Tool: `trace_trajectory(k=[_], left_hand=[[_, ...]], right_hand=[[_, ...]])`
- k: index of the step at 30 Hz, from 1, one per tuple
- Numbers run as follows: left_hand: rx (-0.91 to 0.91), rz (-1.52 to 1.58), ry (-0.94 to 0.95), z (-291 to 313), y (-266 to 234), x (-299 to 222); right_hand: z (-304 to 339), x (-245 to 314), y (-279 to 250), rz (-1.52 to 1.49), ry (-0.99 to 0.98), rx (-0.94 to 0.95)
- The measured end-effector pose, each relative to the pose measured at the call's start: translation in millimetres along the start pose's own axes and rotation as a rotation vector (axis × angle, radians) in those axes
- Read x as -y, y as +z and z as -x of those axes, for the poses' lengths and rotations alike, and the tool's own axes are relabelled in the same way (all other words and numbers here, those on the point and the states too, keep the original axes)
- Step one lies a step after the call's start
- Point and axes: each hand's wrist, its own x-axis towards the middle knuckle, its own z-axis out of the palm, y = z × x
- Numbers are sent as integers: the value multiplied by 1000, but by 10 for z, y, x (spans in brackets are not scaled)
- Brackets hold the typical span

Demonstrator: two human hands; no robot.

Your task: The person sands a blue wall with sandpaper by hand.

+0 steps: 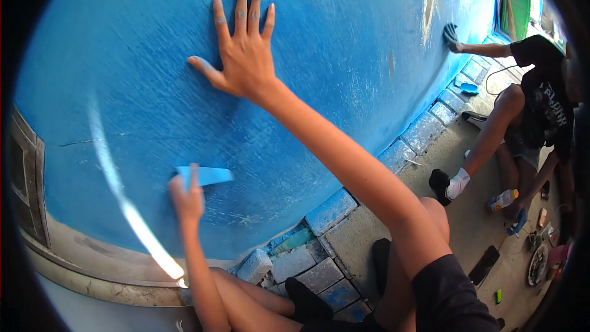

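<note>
A blue-painted wall (319,86) with scratches and fine streaks rises before me. High on it my right hand (246,58) lies flat, fingers spread, holding nothing; grey-blue dust marks its fingers. Lower and to the left, my left hand (187,197) is closed on a flat light blue piece (212,176), with one finger stretched up along it. This piece lies against or very near the wall and tapers to the right. Slight blur and the fingers hide part of it, so its exact kind cannot be made out.
At right a person in black (544,98) sits, one hand (452,38) on the wall. Near them are a yellow-capped bottle (504,200), a black phone-like object (484,265) and a round dish (537,264). Bricks (424,132) edge the wall's foot; a framed opening (27,178) stands far left.
</note>
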Motion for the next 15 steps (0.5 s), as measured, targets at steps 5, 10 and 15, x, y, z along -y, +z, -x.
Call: trace_trajectory(k=[5,10,15], left_hand=[[-288,263,-47,35,71,244],[236,-215,259,409,653,287],[28,1,76,136,20,-26]], right_hand=[[-109,-158,-92,67,-57,-28],[-169,40,-76,200,76,66],[-46,1,102,148,76,-90]])
